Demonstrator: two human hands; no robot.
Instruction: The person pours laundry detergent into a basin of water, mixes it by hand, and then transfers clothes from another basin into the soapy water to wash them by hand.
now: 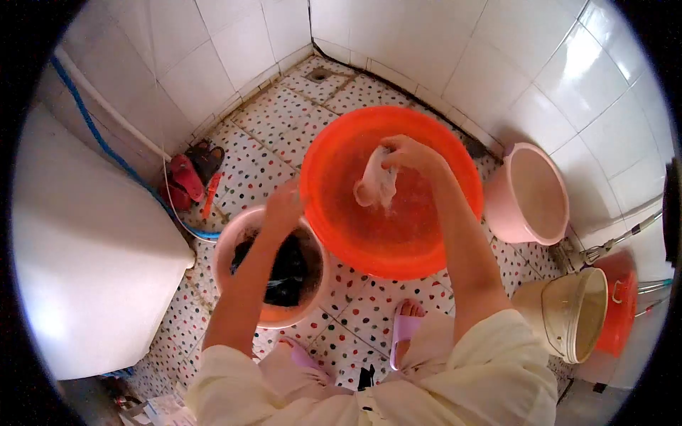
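Note:
My right hand [408, 155] grips a wet, whitish cloth [378, 179], roughly sock-shaped, over the large orange basin [348, 245]. The cloth hangs down to the water [398, 227] in the basin, its lower end at the surface. My left hand [284, 204] is at the basin's left rim, above a smaller pink tub [321, 280]. It is blurred, and its fingers do not show clearly. Dark wet cloth [288, 270] lies in the pink tub, partly hidden by my left forearm.
A taller pink bucket [526, 195] stands right of the basin. Nearer me are a beige bucket [561, 312] and a red container [619, 312]. A white appliance-like box [99, 248] fills the left side. Shoes [186, 177] and a blue hose [106, 145] are by the wall.

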